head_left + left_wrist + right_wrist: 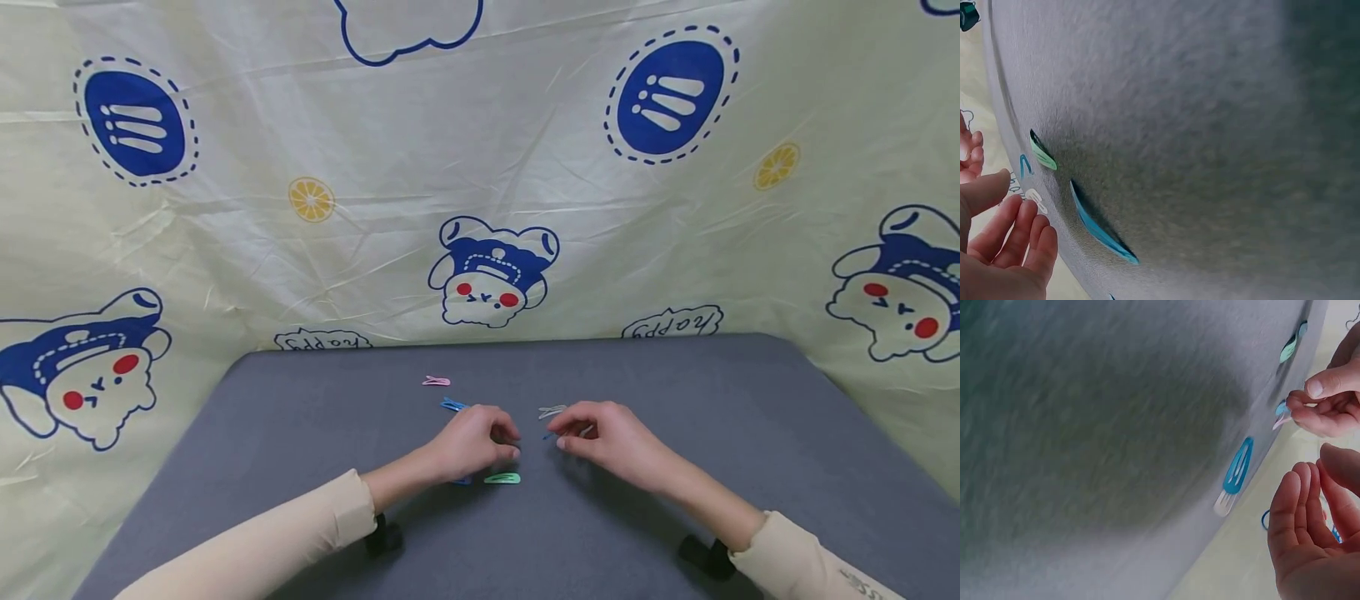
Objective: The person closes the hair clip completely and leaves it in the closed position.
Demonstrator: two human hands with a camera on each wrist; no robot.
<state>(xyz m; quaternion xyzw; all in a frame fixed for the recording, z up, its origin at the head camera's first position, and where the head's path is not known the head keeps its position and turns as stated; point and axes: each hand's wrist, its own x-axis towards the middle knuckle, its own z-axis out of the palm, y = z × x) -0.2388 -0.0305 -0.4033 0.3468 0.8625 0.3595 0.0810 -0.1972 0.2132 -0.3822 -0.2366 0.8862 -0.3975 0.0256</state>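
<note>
Several snap hair clips lie on the grey table. My left hand (480, 442), fingers bent and thumb apart from them, hovers above a green hair clip (502, 478) and a dark blue hair clip (462, 481) that it partly covers. A lighter blue hair clip (453, 404) shows just beyond its knuckles. To the right, my right hand (611, 437) has its fingertips beside a blue hair clip (1238, 465) and a whitish hair clip (552, 411). Both wrist views show loosely curved fingers with nothing between them.
At the back lies a pink hair clip (436, 381). The grey table (675, 375) ends at a hanging cloth (495, 150) printed with bears and orange slices. Black straps (384, 536) sit around both wrists.
</note>
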